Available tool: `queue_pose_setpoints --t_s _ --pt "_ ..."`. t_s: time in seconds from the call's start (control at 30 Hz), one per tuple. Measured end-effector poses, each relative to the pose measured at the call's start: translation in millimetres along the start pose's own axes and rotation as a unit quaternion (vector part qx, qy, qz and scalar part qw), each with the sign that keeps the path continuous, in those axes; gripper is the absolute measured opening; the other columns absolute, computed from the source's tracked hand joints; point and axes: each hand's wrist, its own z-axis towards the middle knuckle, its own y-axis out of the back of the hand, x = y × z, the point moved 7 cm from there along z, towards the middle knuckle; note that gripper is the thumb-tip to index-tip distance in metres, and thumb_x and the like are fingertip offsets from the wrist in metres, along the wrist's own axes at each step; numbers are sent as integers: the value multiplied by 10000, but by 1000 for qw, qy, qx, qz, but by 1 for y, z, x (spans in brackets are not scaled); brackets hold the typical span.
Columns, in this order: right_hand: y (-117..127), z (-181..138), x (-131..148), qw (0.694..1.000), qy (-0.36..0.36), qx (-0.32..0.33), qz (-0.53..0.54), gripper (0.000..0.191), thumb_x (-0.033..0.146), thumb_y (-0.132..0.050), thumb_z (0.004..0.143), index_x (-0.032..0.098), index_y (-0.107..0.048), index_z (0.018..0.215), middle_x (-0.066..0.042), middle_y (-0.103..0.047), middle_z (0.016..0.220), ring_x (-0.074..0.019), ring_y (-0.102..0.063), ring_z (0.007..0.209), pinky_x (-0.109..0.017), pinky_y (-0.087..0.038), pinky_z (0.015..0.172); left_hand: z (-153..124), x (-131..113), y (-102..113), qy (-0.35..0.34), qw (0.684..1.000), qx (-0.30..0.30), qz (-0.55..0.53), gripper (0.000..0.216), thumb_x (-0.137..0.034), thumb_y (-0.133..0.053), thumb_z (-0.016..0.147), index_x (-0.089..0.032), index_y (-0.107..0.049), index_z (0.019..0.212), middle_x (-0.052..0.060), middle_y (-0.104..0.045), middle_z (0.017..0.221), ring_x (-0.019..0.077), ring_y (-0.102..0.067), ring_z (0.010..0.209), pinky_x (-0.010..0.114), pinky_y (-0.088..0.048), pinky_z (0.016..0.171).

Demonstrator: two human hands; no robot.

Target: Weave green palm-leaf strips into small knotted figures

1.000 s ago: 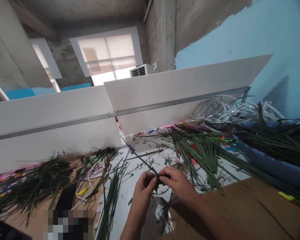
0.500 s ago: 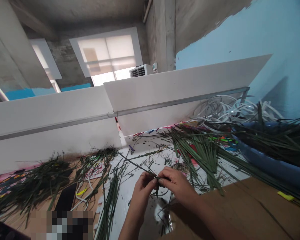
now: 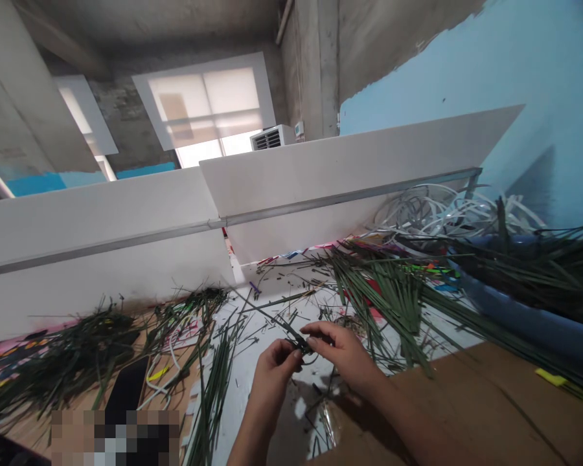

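My left hand [image 3: 272, 375] and my right hand [image 3: 342, 353] meet above the white tabletop [image 3: 272, 317]. Both pinch a thin dark green leaf strip [image 3: 276, 321] at the same spot, where it is bent into a small loop or knot. The strip's long free end runs up and to the left over the table. My fingertips nearly touch each other around the knot.
Piles of green leaf strips lie at the left [image 3: 63, 356] and right [image 3: 393, 291]. A dark phone [image 3: 126, 388] lies at lower left. Brown cardboard [image 3: 466, 414] covers the near right. White coiled strips [image 3: 447, 210] and a blue tub [image 3: 525, 310] stand at the right. White divider panels [image 3: 320, 188] rise behind.
Both hands have shifted slightly left and up with the strip, and its free end has swung lower toward the table.
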Motion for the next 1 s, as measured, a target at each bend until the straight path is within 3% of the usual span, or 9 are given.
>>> queue_pose_setpoints --t_s 0.13,0.27,0.47,0.53,0.63,0.73,0.83,1.0 --pt "5 1 4 999 14 -23 -27 265 378 -634 840 194 -729 1004 -90 -713 1045 -265 -623 959 -369 -467 802 -2 -2 2 1 1000 -14 -19 266 -384 -802 671 -175 -638 656 -6 -604 635 153 -519 644 266 -414 653" --pt "5 1 9 995 29 -26 -96 228 266 -736 719 216 -741 941 -68 -717 1006 -281 -595 1008 -388 -451 867 -5 -4 0 10 999 -19 -34 252 -376 -820 664 -171 -677 689 3 -624 679 158 -538 679 269 -420 687" --pt "8 1 4 994 10 -47 -100 145 213 -680 722 202 -738 855 -64 -712 916 -277 -609 972 -402 -448 878 -4 0 -5 30 999 11 -43 331 -449 -844 630 -167 -716 747 36 -677 744 188 -586 728 292 -432 727" --pt "8 1 2 994 8 -46 -94 147 207 -688 712 204 -739 850 -64 -717 916 -274 -613 973 -402 -447 885 1 3 3 33 998 -18 -48 401 -533 -803 659 -169 -723 807 51 -701 767 205 -615 747 308 -433 745" --pt "7 2 2 994 15 -40 -100 171 163 -674 699 209 -741 849 -59 -730 916 -268 -613 975 -395 -446 883 7 6 25 38 991 -114 -62 510 -638 -708 707 -185 -700 941 71 -736 839 218 -657 771 323 -434 744" --pt "7 2 3 991 26 -44 -121 221 112 -629 687 212 -740 850 -50 -730 903 -264 -608 964 -388 -441 873 8 3 41 30 983 -167 -74 521 -643 -672 728 -190 -676 986 71 -744 857 209 -668 752 318 -440 727" --pt "9 2 5 987 36 -54 -147 238 86 -609 677 209 -737 835 -45 -730 889 -263 -604 955 -393 -422 895 3 -5 40 10 986 -150 -71 417 -543 -721 727 -185 -676 938 69 -749 878 212 -673 807 324 -451 788" --pt "9 1 10 982 46 -54 -177 240 75 -602 672 220 -733 811 -38 -735 880 -261 -604 945 -382 -421 879 -2 -11 13 -1 999 -51 -20 324 -395 -839 613 -164 -718 807 55 -718 805 215 -626 774 317 -461 764"
